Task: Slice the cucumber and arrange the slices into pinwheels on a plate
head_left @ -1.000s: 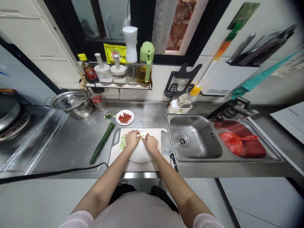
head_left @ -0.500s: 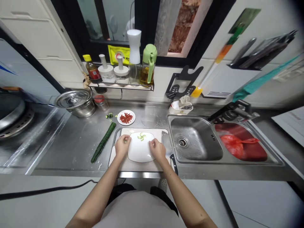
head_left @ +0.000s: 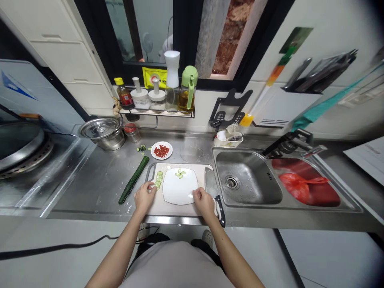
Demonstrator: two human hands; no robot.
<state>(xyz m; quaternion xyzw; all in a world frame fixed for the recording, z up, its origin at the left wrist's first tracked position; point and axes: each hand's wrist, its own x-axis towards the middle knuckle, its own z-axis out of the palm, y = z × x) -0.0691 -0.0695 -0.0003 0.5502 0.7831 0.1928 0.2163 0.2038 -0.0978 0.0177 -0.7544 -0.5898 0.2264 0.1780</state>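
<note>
A white square plate (head_left: 180, 188) lies on a pale cutting board (head_left: 200, 171), with a few cucumber slices (head_left: 180, 173) near its far edge. More cucumber slices (head_left: 158, 179) sit in a row on the board left of the plate. My left hand (head_left: 144, 197) rests by the plate's near left corner, fingers curled next to those slices. My right hand (head_left: 203, 201) is at the plate's near right corner, fingers curled at its rim. A cleaver (head_left: 213, 189) with a black handle lies just right of it.
A whole cucumber (head_left: 133, 180) lies left of the board. A small dish of red pieces (head_left: 161, 151) sits behind it. A lidded steel pot (head_left: 103, 133) stands at the back left, a double sink (head_left: 248, 182) on the right holds a red bag (head_left: 297, 187).
Both hands have drawn back from the plate's far edge to its near corners. Cucumber slices now lie on the plate. The view has shifted slightly.
</note>
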